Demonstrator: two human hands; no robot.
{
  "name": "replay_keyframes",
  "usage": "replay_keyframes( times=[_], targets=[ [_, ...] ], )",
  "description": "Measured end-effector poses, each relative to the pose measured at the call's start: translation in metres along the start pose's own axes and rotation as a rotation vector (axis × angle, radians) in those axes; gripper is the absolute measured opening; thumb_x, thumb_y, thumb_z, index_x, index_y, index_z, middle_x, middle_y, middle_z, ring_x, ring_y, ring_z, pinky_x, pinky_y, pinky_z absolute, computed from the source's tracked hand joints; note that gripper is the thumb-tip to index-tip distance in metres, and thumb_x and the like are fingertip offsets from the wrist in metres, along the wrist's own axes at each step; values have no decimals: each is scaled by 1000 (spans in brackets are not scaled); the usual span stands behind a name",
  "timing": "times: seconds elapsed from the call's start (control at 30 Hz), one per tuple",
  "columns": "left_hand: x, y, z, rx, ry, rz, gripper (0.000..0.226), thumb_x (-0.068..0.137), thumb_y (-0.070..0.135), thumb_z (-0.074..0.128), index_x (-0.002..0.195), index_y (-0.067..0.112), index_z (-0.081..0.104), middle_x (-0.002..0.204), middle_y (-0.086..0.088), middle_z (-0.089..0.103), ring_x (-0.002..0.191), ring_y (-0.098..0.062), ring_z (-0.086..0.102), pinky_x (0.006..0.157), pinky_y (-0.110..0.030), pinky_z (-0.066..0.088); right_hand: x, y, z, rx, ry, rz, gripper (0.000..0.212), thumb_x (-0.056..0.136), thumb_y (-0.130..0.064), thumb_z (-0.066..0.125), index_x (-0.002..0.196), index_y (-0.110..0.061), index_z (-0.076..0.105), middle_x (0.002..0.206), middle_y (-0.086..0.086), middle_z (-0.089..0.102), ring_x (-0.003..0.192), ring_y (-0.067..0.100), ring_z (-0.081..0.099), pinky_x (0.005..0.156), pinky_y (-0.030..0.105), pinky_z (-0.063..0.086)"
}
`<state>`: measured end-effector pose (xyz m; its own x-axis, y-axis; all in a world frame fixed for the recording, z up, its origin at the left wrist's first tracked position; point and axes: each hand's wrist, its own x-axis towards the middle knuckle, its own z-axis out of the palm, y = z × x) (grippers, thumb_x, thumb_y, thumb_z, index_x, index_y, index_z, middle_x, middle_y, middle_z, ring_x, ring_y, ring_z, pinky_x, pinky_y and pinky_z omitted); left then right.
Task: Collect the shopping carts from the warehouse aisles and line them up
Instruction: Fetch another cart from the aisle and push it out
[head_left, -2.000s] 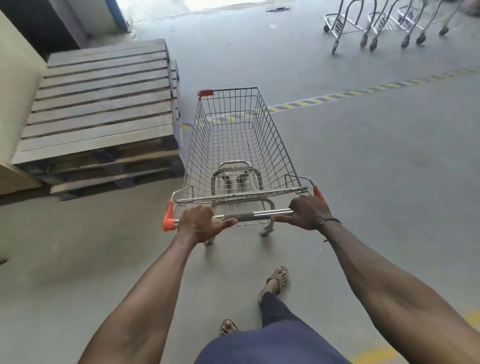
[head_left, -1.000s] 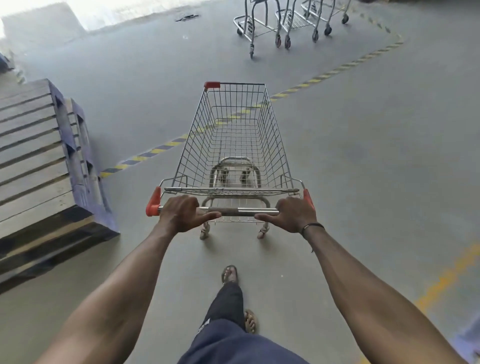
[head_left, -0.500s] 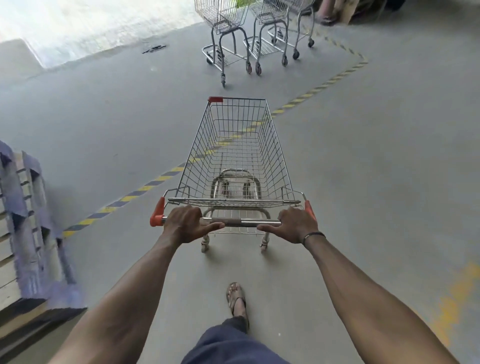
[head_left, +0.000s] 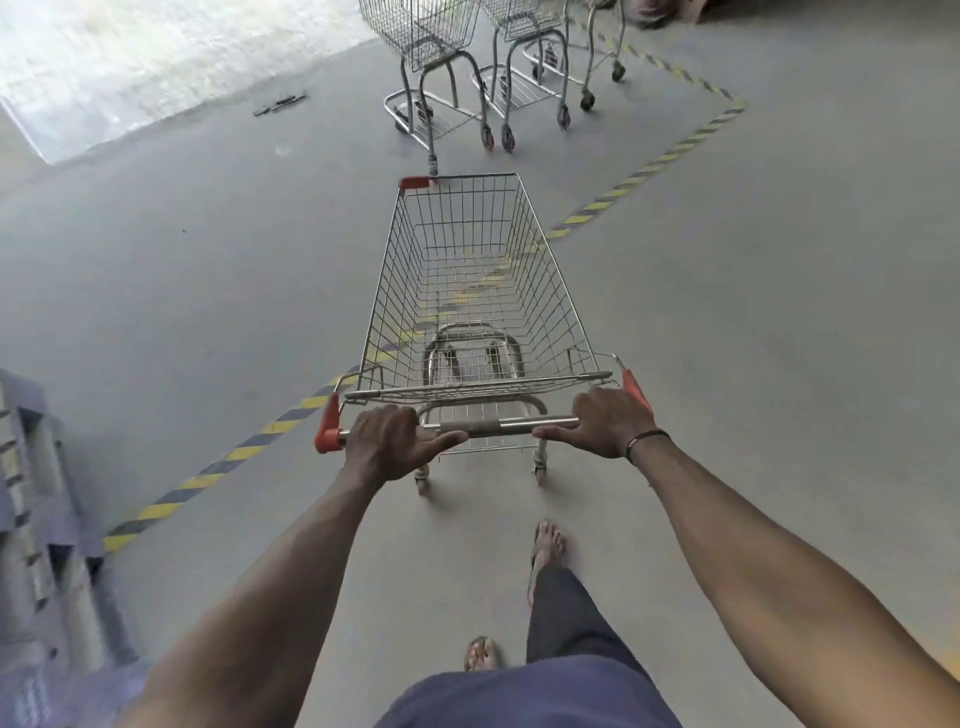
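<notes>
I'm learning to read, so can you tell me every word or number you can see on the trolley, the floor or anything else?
No words or numbers can be read anywhere.
Silver wire shopping cart with orange corner caps: no label visible.
Yellow-and-black striped floor line: only stripes, no writing.
Parked silver carts ahead: no readable sign.
Blurred grey pallet at left: nothing legible.

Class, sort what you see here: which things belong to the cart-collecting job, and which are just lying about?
Belongs to the job:
- pushed cart
- left hand and right hand, each with its grip on the handle
- parked carts

Just lying about:
- pallet stack
- dark debris
- striped floor tape
</notes>
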<state>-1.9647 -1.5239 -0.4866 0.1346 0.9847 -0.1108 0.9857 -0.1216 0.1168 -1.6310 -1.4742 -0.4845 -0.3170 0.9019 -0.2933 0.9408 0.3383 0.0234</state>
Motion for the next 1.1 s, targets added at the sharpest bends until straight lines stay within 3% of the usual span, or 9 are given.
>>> replay_keyframes(
  times=[0.17,0.4,0.53,0.63,0.7,0.8,0.9,0.97,1.1],
  targets=[
    [82,0,-19,-61,27,-49,82,80,96,43,52,20,37,48,1,46,50,-28,53,52,-35,39,107,42,-30,-23,22,-88,95,75,-106,17,62,-21,56,64,-9,55,61,16,53,120,61,20],
    [207,-21,-39,-89,28,-189,82,80,97,42,54,20,36,49,5,42,51,-24,48,52,-35,32,271,81,-77,-50,24,-206,99,70,-110,14,60,-21,55,62,-9,57,63,16,58,122,61,21],
    [280,-41,-58,-83,38,-226,75,82,93,46,58,24,31,55,1,49,61,-30,63,58,-36,34,363,91,-108,-58,22,-258,100,70,-110,15,61,-20,58,63,-7,59,66,19,60,123,62,20],
    [329,-62,-70,-98,40,-261,74,83,89,51,65,18,55,61,-11,62,73,-37,70,59,-38,36,422,91,-126,-62,-7,-275,106,72,-109,17,65,-16,64,66,-4,64,67,19,63,124,62,14],
    [362,-80,-77,-63,65,-271,85,83,88,53,88,7,77,67,-16,68,73,-38,70,59,-39,37,460,89,-138,-61,5,-284,106,71,-110,16,66,-16,65,67,-3,66,70,21,65,124,63,12],
    [416,-115,-83,-10,69,-264,87,84,87,54,103,6,79,68,-16,69,73,-38,69,59,-38,37,514,81,-154,-71,11,-286,98,73,-108,17,65,-21,60,70,-3,65,79,23,69,125,64,13],
    [473,-161,-81,-3,70,-252,90,80,96,47,77,11,78,54,-9,60,58,-34,62,54,-37,42,568,70,-172,-77,28,-290,90,74,-108,16,63,-26,51,77,-2,70,87,24,71,125,65,13],
    [513,-193,-81,10,55,-253,99,73,105,31,54,13,61,49,-1,51,52,-28,53,54,-37,49,607,63,-185,-85,44,-281,86,76,-106,16,63,-27,48,81,0,72,89,24,71,126,65,11],
    [591,-250,-95,4,33,-239,104,70,108,24,51,11,55,49,0,50,51,-26,52,53,-37,48,685,48,-211,-84,33,-236,94,76,-107,15,61,-23,56,71,-3,63,80,24,66,125,65,11]
  ],
)
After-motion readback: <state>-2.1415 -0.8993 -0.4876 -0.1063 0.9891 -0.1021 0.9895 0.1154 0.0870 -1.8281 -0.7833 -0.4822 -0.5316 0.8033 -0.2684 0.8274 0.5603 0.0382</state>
